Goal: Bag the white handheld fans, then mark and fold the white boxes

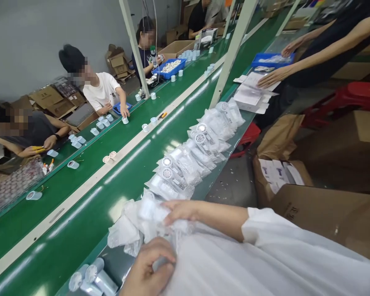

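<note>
my right hand (pixel 181 211) lay open on the loose bags (pixel 132 230) below the bagged row (pixel 197 152); my left hand (pixel 148 267) curled, grip unclear. sorting bags, i judged; next needed a firm pinch.

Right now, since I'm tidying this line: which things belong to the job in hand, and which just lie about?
In hand: bags, pinched by the left hand, under the right hand; row of filled bags.
Lying about: cups; blue tray; cartons; red stool.
</note>
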`<state>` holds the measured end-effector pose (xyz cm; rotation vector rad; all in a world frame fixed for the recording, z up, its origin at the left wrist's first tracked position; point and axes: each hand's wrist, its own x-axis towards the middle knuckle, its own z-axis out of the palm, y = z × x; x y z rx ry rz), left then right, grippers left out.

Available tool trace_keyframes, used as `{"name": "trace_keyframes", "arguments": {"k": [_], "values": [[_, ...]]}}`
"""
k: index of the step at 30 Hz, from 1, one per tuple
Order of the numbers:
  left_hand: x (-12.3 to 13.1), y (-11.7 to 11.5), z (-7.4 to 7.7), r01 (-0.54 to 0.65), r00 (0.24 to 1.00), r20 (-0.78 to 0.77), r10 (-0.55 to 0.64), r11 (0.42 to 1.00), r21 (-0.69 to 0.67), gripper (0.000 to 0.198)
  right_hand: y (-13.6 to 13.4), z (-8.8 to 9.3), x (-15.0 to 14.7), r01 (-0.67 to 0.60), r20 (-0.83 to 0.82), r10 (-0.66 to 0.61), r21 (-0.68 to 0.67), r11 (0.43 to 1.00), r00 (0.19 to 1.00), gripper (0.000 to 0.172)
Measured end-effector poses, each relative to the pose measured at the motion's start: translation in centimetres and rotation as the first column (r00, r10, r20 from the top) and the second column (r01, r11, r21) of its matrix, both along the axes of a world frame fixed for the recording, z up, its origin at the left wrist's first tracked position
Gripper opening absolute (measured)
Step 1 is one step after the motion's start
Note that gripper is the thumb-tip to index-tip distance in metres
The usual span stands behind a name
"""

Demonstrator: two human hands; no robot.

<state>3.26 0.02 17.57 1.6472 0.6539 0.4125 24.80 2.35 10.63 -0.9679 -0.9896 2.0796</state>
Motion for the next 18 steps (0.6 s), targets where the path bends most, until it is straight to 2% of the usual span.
{"name": "trace_keyframes", "arguments": {"k": [1, 2, 3, 4, 6, 7, 8, 9, 11, 14, 16, 18], "values": [[-0.3, 0.2, -0.4, -0.049, 0.999, 0.008, 0.049, 0.998, -0.036, 0.013, 0.3, 0.0, 2.4, 0.102, 0.045, -0.106, 0.067, 0.993, 0.993, 0.066], [-0.7, 0.4, -1.1, -0.151, 0.988, 0.004, 0.151, 0.986, -0.070, 0.015, 0.8, 0.0, 5.2, 0.225, 0.116, -0.247, 0.175, 0.958, 0.962, 0.075], [-1.3, 0.7, -2.1, -0.296, 0.955, -0.017, 0.296, 0.950, -0.099, 0.018, 1.4, -0.1, 8.1, 0.338, 0.209, -0.404, 0.290, 0.896, 0.891, 0.079], [-1.8, 1.0, -3.2, -0.457, 0.889, -0.048, 0.455, 0.881, -0.123, 0.022, 2.2, -0.4, 11.1, 0.413, 0.305, -0.548, 0.407, 0.815, 0.779, 0.080], [-2.7, 1.6, -5.7, -0.713, 0.699, -0.108, 0.707, 0.677, -0.184, 0.028, 4.0, -1.6, 16.2, 0.430, 0.467, -0.752, 0.623, 0.653, 0.465, 0.075], [-3.0, 2.0, -6.9, -0.786, 0.610, -0.131, 0.781, 0.576, -0.222, 0.030, 5.0, -2.5, 18.2, 0.411, 0.523, -0.798, 0.684, 0.603, 0.301, 0.073], [-3.2, 2.4, -7.8, -0.834, 0.534, -0.148, 0.833, 0.489, -0.257, 0.032, 6.0, -3.5, 19.6, 0.384, 0.556, -0.813, 0.722, 0.576, 0.175, 0.071], [-3.3, 2.7, -8.6, -0.863, 0.474, -0.161, 0.866, 0.420, -0.281, 0.031, 6.8, -4.5, 20.5, 0.350, 0.578, -0.812, 0.746, 0.566, 0.080, 0.068], [-3.3, 3.0, -9.5, -0.894, 0.402, -0.187, 0.896, 0.340, -0.293, 0.027, 8.0, -6.7, 20.9, 0.265, 0.605, -0.796, 0.772, 0.578, -0.028, 0.064], [-3.3, 2.9, -9.8, -0.905, 0.374, -0.206, 0.904, 0.308, -0.293, 0.021, 8.4, -9.3, 19.4, 0.125, 0.633, -0.758, 0.774, 0.620, -0.161, 0.065], [-3.5, 2.7, -9.8, -0.910, 0.352, -0.219, 0.910, 0.278, -0.307, 0.023, 8.1, -10.5, 18.2, 0.099, 0.637, -0.726, 0.765, 0.636, -0.261, 0.068], [-4.0, 2.5, -10.0, -0.917, 0.329, -0.233, 0.915, 0.252, -0.309, 0.025, 7.8, -11.4, 17.5, 0.108, 0.641, -0.698, 0.756, 0.645, -0.318, 0.067]]}}
